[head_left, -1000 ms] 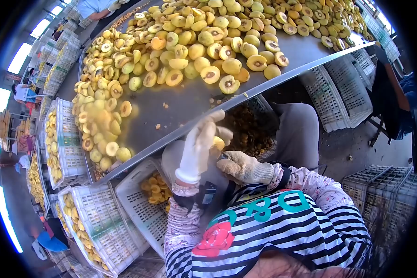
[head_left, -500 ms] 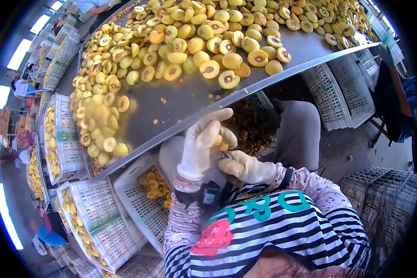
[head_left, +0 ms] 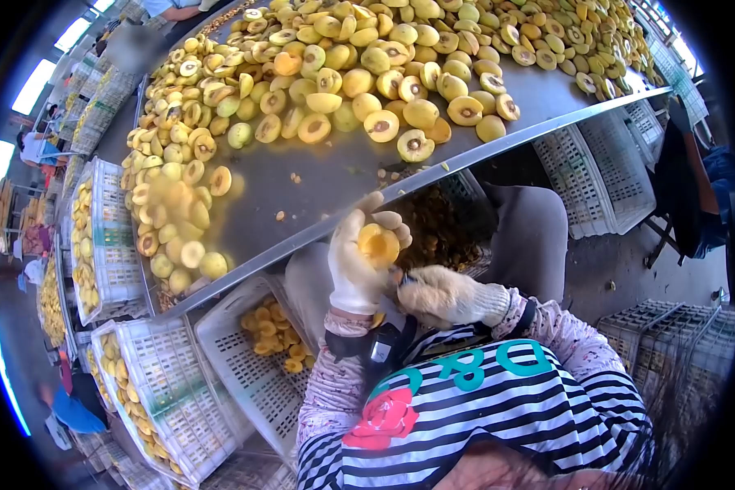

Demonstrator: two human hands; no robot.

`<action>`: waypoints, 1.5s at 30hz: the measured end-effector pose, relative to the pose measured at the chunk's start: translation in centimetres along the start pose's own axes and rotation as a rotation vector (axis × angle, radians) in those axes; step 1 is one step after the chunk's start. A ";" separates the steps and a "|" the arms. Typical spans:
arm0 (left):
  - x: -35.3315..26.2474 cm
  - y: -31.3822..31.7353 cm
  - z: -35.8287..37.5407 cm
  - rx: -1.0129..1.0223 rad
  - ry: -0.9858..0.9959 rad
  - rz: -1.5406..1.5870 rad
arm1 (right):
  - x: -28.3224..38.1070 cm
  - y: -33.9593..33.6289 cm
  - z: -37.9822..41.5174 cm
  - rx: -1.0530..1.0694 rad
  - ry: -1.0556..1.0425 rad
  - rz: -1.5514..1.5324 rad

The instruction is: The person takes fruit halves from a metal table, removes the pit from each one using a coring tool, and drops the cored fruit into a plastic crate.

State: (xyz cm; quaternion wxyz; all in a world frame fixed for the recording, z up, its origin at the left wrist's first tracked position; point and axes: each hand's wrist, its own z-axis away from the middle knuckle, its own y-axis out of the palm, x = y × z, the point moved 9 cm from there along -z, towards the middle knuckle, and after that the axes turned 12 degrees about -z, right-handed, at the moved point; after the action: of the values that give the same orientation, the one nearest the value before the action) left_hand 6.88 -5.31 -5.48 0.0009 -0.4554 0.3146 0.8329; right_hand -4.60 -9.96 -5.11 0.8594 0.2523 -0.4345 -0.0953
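My left hand (head_left: 356, 260), in a pale glove, is raised at the table's front edge with its fingers curled around a yellow peach half (head_left: 378, 246). The half's hollowed cut face is turned up, and no stone shows in it. Just to the right, my gloved right hand (head_left: 445, 296) is closed around a small dark-tipped tool (head_left: 403, 280), mostly hidden by the fingers. The tool's tip points toward the left hand, below the peach half. Many cut peaches (head_left: 314, 102) lie heaped on the metal table (head_left: 278, 192) ahead, several with brown stones in them.
A white crate (head_left: 245, 359) with yellow halves stands at my left leg. More filled crates (head_left: 167, 400) stand farther left. Below the table edge, between my knees, is a container of dark stones (head_left: 437, 233). Other crates (head_left: 584, 180) stand at right. A person's arm (head_left: 180, 11) shows at top left.
My left hand has turned, bringing the peach half's hollowed face into view. My right hand has moved slightly away from the fruit, still closed on the tool.
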 end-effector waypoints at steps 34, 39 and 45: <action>-2.2 10.7 -10.7 0.184 0.353 -1.241 | 3.9 -9.4 3.6 -0.352 -0.510 -0.513; -2.0 6.8 -2.1 0.157 0.346 -0.796 | 3.7 -6.6 2.4 -0.306 -0.258 -0.013; -1.8 3.9 1.2 -0.169 0.317 -0.467 | 2.0 -4.3 0.4 -0.365 -0.268 0.166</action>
State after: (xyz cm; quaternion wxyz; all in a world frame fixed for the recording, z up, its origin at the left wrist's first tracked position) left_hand 5.93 -7.28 -1.60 0.1053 -0.6384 0.1273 0.7518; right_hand -3.49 -14.55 -5.66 0.8304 0.0415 -0.5393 -0.1338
